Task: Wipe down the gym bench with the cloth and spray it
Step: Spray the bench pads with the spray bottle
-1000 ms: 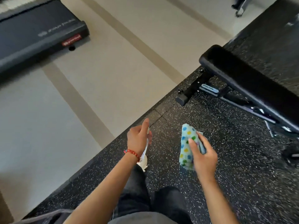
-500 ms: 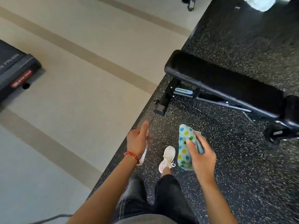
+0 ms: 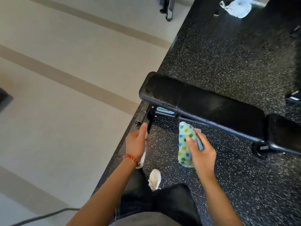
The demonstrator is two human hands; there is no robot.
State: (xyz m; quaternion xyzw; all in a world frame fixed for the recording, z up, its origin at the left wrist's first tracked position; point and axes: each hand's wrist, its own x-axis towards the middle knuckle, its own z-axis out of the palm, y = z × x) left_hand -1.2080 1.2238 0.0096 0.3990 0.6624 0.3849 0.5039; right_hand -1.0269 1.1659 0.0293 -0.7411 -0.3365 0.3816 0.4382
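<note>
The black padded gym bench stands on speckled rubber flooring, running from centre to the right edge, just beyond my hands. My right hand is shut on a folded light-blue cloth with coloured dots, held just in front of the bench's near side. My left hand, with a red bead bracelet, is closed around a slim white object, apparently the spray bottle. Most of the bottle is hidden by the hand. The left hand hovers near the bench's front foot.
My legs and a white shoe are below the hands. The rubber mat's edge meets beige flooring on the left. A white bag or rag lies far right. A machine leg stands at top; a cable crosses bottom left.
I have stepped closer and the bench now fills the middle of the view, right beyond my hands. The treadmill has slid out to the left. Both hands keep their hold.
</note>
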